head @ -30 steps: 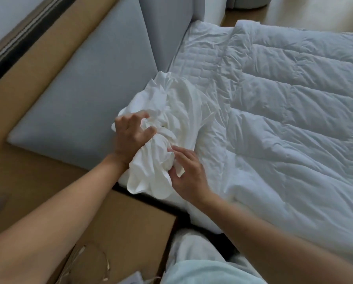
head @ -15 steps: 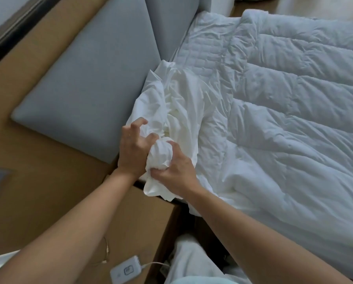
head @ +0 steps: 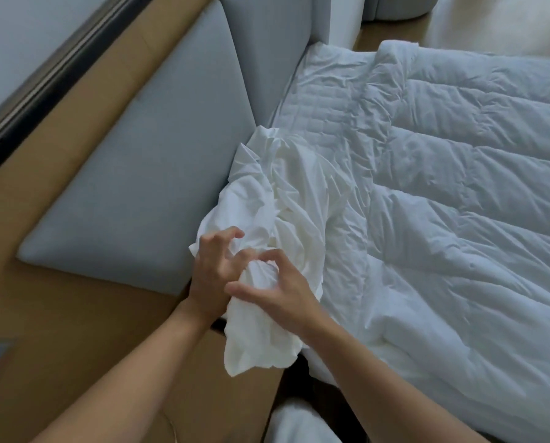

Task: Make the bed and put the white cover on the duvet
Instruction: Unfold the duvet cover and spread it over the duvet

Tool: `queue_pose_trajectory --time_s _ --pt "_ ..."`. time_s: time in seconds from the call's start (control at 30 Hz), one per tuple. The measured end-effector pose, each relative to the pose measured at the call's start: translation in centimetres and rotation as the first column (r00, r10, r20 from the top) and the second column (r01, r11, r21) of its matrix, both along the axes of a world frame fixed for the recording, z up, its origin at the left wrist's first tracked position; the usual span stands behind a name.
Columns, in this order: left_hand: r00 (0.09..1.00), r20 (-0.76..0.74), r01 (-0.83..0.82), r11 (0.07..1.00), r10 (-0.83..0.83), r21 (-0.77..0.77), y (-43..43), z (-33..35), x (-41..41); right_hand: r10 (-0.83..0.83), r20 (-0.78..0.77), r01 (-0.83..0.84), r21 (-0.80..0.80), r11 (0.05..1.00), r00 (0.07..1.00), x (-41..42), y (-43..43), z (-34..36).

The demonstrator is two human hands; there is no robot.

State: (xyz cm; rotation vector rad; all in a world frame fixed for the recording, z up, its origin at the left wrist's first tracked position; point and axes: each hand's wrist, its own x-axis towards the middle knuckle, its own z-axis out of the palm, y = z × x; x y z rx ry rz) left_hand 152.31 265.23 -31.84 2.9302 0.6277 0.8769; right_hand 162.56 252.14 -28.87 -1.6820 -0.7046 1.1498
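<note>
The person is bunching the white cover (head: 286, 199) at the head corner of the bed (head: 324, 100).
The left hand (head: 214, 276) and right hand (head: 288, 294) are sitting together, both clamping its gathered neck; its length is running away from them beside the headboard (head: 139, 187), the duvet (head: 458, 219) lying rightward, nearer the right hand.

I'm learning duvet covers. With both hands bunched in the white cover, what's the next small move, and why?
Probably draw the left hand and right hand apart to open the white cover and find its opening. Both grip one crumpled wad of it, while the duvet lies spread and uncovered beside it.
</note>
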Motion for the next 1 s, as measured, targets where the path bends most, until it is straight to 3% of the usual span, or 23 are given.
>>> queue_pose_trajectory --time_s 0.07,0.3,0.5,0.57,0.6,0.63,0.67,0.7,0.73,0.77,0.83,1.0 --pt "0.993 -0.025 0.12 0.99 -0.118 0.068 1.2 -0.9 0.4 0.034 0.006 -0.033 -0.076 0.997 0.999 1.1 1.3 0.3" --pt "0.997 0.035 0.069 0.997 -0.07 0.02 4.9 0.8 3.8 -0.003 0.319 -0.005 0.025 1.0 0.948 2.8 4.8 0.9" --pt "0.978 -0.172 0.081 0.97 -0.122 -0.23 5.6 2.9 4.6 -0.076 0.519 0.061 0.046 0.997 0.852 4.5 6.2 0.1" --pt "0.99 -0.14 -0.036 0.95 -0.008 -0.309 4.7 3.6 4.3 -0.122 0.595 0.108 0.058 0.992 0.794 4.6 6.4 -0.6" --pt "0.988 -0.07 -0.155 0.899 0.139 -0.41 4.0 3.9 4.0 -0.146 0.627 0.133 0.068 0.989 0.765 4.5 6.5 -1.0" --pt "0.94 0.001 -0.276 0.763 0.341 -0.584 3.1 4.2 3.7 -0.168 0.659 0.152 0.082 0.985 0.733 4.3 6.6 -1.4" --pt "0.84 0.002 -0.324 0.504 0.543 -0.8 2.1 4.8 3.7 -0.189 0.696 0.162 0.106 0.981 0.693 4.1 6.6 -1.9" --pt "0.754 -0.087 -0.257 0.17 0.651 -0.951 1.2 5.6 4.1 -0.209 0.728 0.168 0.13 0.977 0.653 3.7 6.7 -2.3" --pt "0.747 -0.198 -0.135 -0.147 0.634 -0.98 0.5 5.9 4.6 -0.227 0.752 0.174 0.15 0.973 0.618 3.4 6.8 -2.6" --pt "0.797 -0.251 -0.059 -0.344 0.549 -0.937 0.1 6.1 5.1 -0.24 0.769 0.177 0.166 0.97 0.592 3.1 7.0 -3.0" --pt "0.834 -0.271 -0.034 -0.446 0.48 -0.895 -0.1 6.7 6.4 -0.263 0.8 0.171 0.201 0.964 0.54 2.6 7.2 -3.7" --pt "0.704 -0.271 0.083 -0.455 0.656 -0.887 0.7 6.3 8.9 -0.297 0.816 0.217 0.214 0.952 0.496 1.9 7.8 -4.1"
